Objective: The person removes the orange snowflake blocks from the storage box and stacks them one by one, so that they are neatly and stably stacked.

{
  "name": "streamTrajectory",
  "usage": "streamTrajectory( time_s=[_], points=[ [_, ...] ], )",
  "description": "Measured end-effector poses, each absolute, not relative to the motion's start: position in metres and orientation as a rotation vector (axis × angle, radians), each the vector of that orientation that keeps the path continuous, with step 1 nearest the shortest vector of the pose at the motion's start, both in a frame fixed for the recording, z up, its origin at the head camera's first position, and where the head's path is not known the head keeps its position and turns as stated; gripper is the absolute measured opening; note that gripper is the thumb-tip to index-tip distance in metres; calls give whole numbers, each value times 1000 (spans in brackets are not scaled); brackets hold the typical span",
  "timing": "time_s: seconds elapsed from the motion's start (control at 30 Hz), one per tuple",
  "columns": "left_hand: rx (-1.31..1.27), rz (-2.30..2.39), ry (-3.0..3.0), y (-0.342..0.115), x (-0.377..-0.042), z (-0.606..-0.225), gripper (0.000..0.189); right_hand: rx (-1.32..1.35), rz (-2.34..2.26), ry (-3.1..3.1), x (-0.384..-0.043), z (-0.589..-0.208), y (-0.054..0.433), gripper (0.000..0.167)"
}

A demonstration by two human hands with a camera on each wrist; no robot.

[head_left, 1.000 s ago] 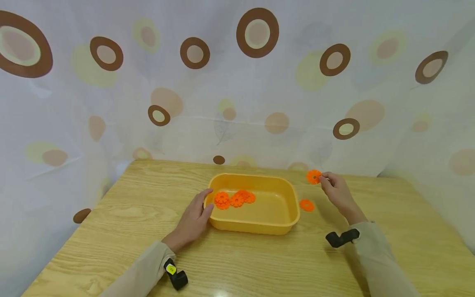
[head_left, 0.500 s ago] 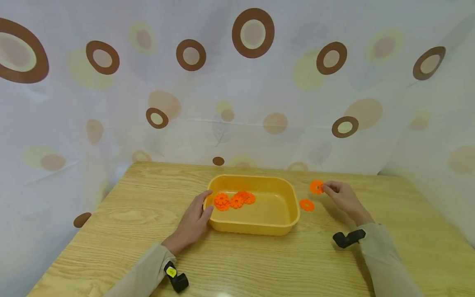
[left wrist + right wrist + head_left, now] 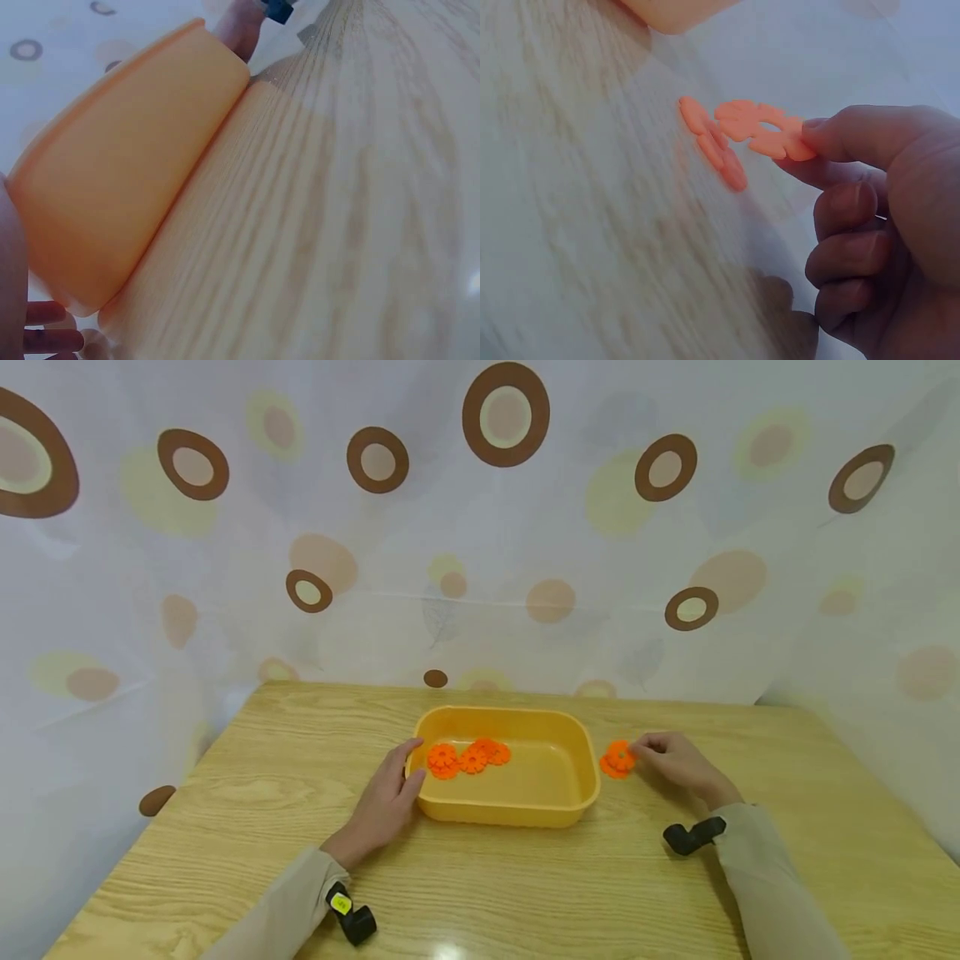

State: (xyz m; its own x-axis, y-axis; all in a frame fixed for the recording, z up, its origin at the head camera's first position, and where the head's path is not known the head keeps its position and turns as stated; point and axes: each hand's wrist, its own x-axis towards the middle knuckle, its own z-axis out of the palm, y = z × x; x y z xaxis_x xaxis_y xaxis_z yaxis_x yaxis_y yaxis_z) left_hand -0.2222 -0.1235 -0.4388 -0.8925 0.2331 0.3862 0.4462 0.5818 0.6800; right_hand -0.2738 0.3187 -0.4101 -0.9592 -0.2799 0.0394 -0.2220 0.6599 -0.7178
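My right hand (image 3: 682, 766) pinches an orange flower-shaped plastic disc (image 3: 761, 127) by its edge, between thumb and index finger. The other fingers are curled in toward the palm. Close beside it, a second orange flower disc (image 3: 711, 142) lies on the table; in the head view the held disc overlaps it. My left hand (image 3: 382, 797) holds the left end of a yellow plastic tub (image 3: 495, 816), thumb at the rim and fingers along the outside. Inside the tub's left half lie several orange flower discs (image 3: 472, 759), partly overlapping.
Everything stands on a wood-grain table (image 3: 480, 893). A white curtain (image 3: 480, 552) with brown and pastel circles hangs behind it and along both sides. A black wrist camera (image 3: 693, 835) is strapped over the right sleeve, another over the left.
My right hand has come down and then left with its disc, from beyond the lying disc to right over it. My left hand and the tub have stayed in place.
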Motion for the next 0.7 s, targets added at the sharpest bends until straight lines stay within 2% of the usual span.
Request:
streamTrajectory(
  time_s=[0.7],
  points=[
    [-559, -1217, -2560, -124, -223, -440, 45, -489, -1060, 2858, -276, -415, 311, 24]
  ],
)
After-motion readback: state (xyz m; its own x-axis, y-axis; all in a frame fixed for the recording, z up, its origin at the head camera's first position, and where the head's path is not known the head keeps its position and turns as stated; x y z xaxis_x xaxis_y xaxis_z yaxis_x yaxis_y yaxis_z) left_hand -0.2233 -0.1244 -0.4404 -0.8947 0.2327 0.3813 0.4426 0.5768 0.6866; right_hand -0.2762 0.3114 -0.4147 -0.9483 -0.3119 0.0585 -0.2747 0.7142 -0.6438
